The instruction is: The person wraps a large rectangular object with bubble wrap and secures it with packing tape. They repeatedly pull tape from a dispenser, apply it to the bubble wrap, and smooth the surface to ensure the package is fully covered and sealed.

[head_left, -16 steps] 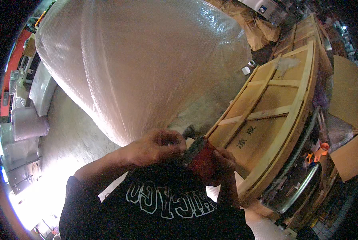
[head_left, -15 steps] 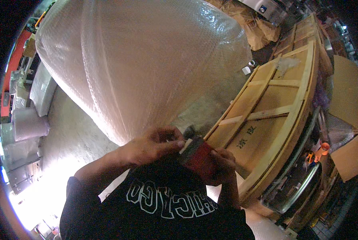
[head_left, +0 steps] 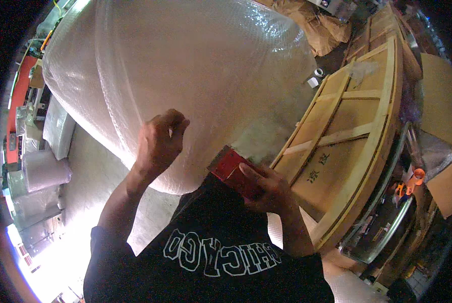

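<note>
The right hand holds tight to a red boxy thing, just by the black shirt. The left hand, apart from the right, is curled (I can't tell if it pinches anything) in front of the big bubble-wrapped bundle

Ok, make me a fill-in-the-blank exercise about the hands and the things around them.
Vertically, the person's bare left hand appears ____ than the bare right hand.
The right hand holds a small rectangular pack coloured mainly ____.
The large bulging bundle is covered in translucent plastic ____ wrap.
In the picture, the flat brown wooden crate is to the ____ of that bundle.
Missing words: higher; red; bubble; right.
</note>
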The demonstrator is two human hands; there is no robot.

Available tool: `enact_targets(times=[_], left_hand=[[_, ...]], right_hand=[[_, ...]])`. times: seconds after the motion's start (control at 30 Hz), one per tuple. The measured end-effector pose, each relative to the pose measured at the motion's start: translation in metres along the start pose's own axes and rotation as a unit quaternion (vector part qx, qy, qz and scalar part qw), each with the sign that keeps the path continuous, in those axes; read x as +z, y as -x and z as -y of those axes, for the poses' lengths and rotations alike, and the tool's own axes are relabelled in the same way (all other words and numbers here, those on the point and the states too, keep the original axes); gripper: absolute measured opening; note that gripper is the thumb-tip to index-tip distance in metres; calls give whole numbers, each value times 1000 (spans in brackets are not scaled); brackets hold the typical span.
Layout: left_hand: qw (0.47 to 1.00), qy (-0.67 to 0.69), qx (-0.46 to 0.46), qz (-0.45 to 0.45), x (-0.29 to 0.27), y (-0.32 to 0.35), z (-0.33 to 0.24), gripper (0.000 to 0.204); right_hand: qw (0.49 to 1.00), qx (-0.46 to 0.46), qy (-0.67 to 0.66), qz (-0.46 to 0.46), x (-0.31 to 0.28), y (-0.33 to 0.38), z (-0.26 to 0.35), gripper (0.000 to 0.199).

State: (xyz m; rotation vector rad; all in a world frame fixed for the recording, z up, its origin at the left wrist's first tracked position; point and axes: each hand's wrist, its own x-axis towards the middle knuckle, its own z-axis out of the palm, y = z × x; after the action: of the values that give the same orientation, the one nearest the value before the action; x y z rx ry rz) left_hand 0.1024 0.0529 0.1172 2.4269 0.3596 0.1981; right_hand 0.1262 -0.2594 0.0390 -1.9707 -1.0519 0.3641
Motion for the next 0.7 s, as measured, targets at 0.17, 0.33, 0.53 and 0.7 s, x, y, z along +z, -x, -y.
enact_targets(times=[0.17,0.33,0.53,0.7], left_hand=[[963,-249,89,-59,36,10,30,10],[961,-215,89,-148,40,6,27,48],[944,-302,102,-86,41,15,35,62],[904,-315,272,103,109,77,51,49]], right_hand=[[997,66,6,27,47,3,-43,92],[996,49,-56,-44,69,4,-50,84],[987,136,38,72,100,26,-108,79],[988,129,23,76,103,13,-116,74]])
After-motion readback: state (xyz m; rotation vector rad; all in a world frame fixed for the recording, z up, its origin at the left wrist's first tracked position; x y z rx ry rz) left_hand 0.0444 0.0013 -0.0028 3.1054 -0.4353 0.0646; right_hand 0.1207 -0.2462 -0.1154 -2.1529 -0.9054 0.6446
